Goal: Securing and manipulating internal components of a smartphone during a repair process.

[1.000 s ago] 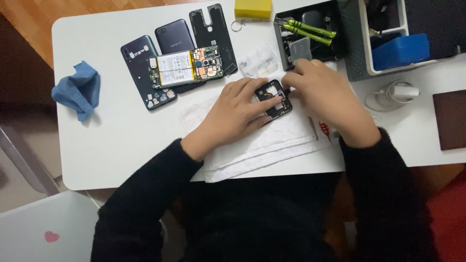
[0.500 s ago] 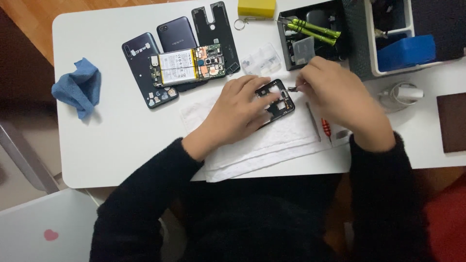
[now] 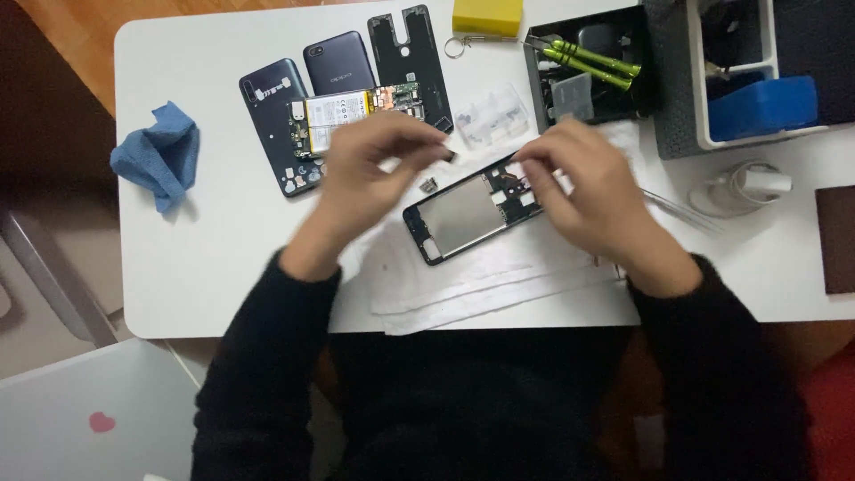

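Observation:
A black phone frame (image 3: 463, 214) lies on white paper sheets (image 3: 481, 281) at the middle of the white table (image 3: 214, 258). My left hand (image 3: 370, 174) is raised just left of the frame, its fingertips pinched on a small dark part (image 3: 448, 156). My right hand (image 3: 583, 191) rests on the frame's upper right end, fingers bent down onto it. A tiny grey part (image 3: 429, 185) lies loose between the left hand and the frame. The view is blurred, so the pinched part's shape is unclear.
Behind the hands lie dark phone back covers (image 3: 267, 116), an opened phone with battery (image 3: 343, 111) and a black inner frame (image 3: 414, 53). A black tray with green screwdrivers (image 3: 592, 62), a yellow block (image 3: 487, 16), a clear parts box (image 3: 492, 114), a grey bin (image 3: 739, 76) and a blue cloth (image 3: 158, 153) surround them.
My left hand has lifted off the phone frame and moved left and up with a small part in its fingertips. The frame now lies uncovered. The right hand stays at its upper end.

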